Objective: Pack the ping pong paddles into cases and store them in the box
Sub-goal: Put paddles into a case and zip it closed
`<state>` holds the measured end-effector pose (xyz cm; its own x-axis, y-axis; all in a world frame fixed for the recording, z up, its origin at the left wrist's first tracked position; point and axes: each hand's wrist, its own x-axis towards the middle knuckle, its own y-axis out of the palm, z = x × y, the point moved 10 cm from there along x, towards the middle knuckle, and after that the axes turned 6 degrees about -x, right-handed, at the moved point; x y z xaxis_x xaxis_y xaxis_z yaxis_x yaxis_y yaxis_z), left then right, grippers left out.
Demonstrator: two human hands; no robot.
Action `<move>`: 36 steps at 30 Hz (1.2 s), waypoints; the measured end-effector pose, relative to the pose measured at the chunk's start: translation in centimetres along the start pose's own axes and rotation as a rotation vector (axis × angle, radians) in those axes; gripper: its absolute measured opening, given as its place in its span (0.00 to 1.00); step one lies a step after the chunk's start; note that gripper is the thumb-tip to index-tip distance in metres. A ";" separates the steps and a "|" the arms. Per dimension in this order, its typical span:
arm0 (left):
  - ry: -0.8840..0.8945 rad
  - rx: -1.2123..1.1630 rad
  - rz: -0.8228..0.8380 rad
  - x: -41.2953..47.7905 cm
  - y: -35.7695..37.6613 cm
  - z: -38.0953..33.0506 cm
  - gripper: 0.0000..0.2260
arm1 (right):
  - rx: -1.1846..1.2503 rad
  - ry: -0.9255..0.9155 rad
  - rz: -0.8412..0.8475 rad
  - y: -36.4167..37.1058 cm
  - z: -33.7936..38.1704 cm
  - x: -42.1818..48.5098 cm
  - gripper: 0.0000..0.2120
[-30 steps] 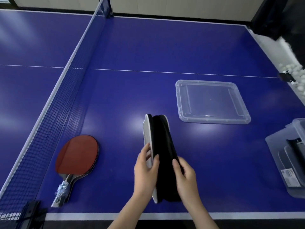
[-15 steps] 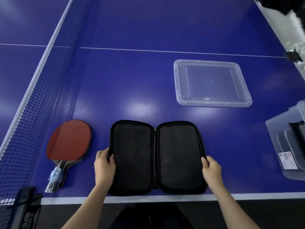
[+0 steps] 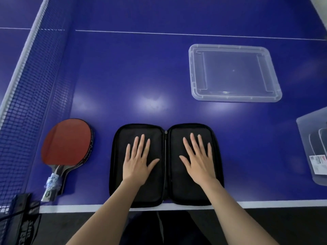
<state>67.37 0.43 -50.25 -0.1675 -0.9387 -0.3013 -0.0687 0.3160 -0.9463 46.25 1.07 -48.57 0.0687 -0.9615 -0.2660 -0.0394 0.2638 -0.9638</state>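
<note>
The black case (image 3: 166, 164) lies spread flat at the near edge of the blue tabletop (image 3: 141, 68), left hand (image 3: 137, 162) and right hand (image 3: 199, 162) pressing its halves, fingers splayed; the red paddle (image 3: 66, 142) lies just left, the clear lid (image 3: 233, 73) beyond

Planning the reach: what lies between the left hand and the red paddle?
Head view: only the open black case's left rim and bare blue table separate the left hand from the red paddle.
</note>
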 end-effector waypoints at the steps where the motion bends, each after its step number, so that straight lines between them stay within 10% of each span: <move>1: -0.016 -0.006 0.006 0.2 0.6 0.3 0.36 | -0.016 0.002 0.035 0.9 -0.1 0.2 0.32; 14: 0.032 -0.220 0.050 0.2 -0.3 -0.1 0.34 | 0.015 0.061 0.074 0.6 -0.3 0.0 0.33; 20: -0.111 -0.538 -0.441 -1.0 -10.8 9.6 0.18 | 0.639 0.163 -0.315 -6.9 6.6 1.1 0.21; 28: -0.672 -0.563 -0.412 -5.1 -10.7 28.4 0.25 | 0.996 0.018 0.135 -5.4 24.3 4.1 0.17; 36: -0.792 -0.785 -0.254 -5.4 -5.3 32.6 0.30 | 0.926 0.065 0.361 -3.0 31.2 6.8 0.27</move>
<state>100.73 -0.69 -47.49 0.5865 -0.7233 -0.3646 -0.6540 -0.1573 -0.7399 77.95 -3.90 -48.14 0.1506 -0.8067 -0.5715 0.7482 0.4708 -0.4675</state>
